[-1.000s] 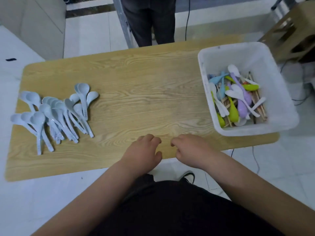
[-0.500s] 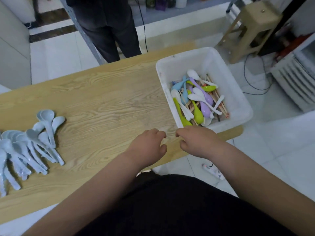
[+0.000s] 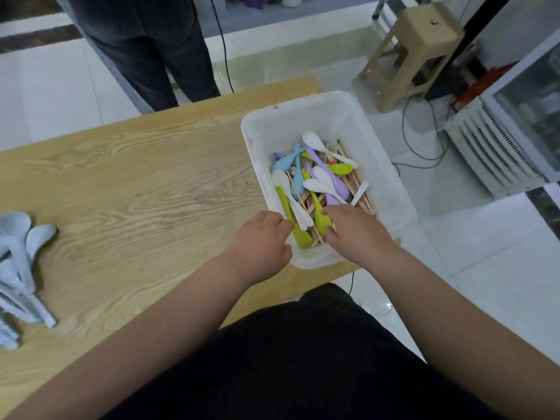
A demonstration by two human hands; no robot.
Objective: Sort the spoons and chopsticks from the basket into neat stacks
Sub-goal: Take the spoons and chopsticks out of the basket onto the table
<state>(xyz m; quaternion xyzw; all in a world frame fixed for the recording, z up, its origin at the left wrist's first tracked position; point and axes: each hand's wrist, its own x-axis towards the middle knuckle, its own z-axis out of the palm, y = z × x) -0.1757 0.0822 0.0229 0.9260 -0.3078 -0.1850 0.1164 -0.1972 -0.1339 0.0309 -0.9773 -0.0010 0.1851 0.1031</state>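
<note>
Head view: pick step at basket

Basket point(image 3: 348, 116) centre-right, spoons point(image 3: 333, 189) and chopsticks point(image 3: 344, 151) tangled. Right hand point(image 3: 357, 234) over green spoon point(image 3: 319, 218), left hand point(image 3: 260, 241) at near rim; my grip on either: can't tell. Next: lift one clear.

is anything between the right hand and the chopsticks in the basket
Yes. The chopsticks lie at the bottom of the basket with spoons across them: a green spoon directly at the right hand, a white spoon beside it and a purple spoon beyond.
</note>
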